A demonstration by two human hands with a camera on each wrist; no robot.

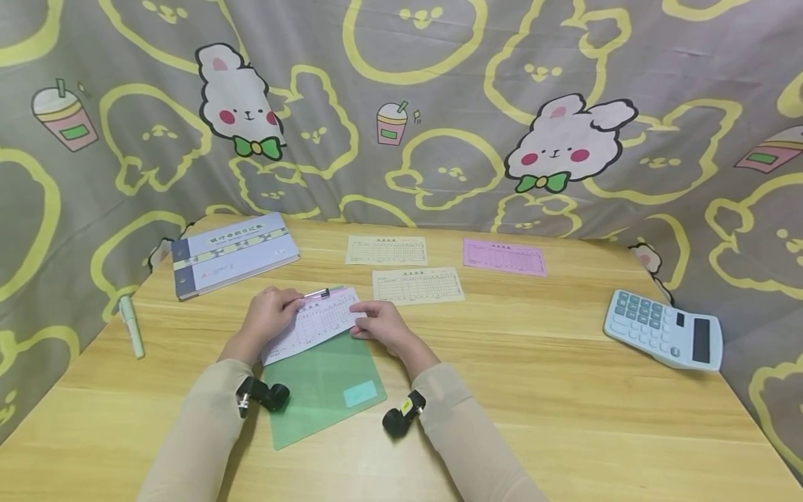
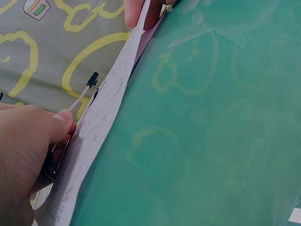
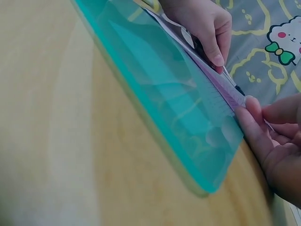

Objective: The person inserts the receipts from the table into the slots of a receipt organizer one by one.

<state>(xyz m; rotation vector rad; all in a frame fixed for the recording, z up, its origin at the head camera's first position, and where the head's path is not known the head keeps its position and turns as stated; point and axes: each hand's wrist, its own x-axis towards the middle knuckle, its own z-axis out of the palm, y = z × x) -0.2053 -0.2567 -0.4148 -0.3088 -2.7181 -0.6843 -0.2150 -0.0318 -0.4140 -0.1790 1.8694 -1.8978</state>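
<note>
A translucent green clipboard (image 1: pixel 320 390) lies tilted before me, with a pale blue label near its lower right corner. White printed form slips (image 1: pixel 314 326) lie across its top, and pink paper shows behind them in the right wrist view. My left hand (image 1: pixel 271 317) is at the top edge, thumb and fingers pinching the clipboard's metal clip (image 2: pixel 80 100), which has black tips. At the right end of the slips, my right hand (image 1: pixel 384 325) pinches their edge between thumb and fingers. The left palm hides part of the slips' left side.
Two cream form slips (image 1: pixel 386 251) and a pink form slip (image 1: pixel 505 257) lie farther back. A blue-grey account book (image 1: pixel 238 258) is at back left, a pale green pen (image 1: pixel 131 326) at left. At right stands a light blue calculator (image 1: pixel 663 330). A patterned curtain (image 1: pixel 439 90) hangs behind the table.
</note>
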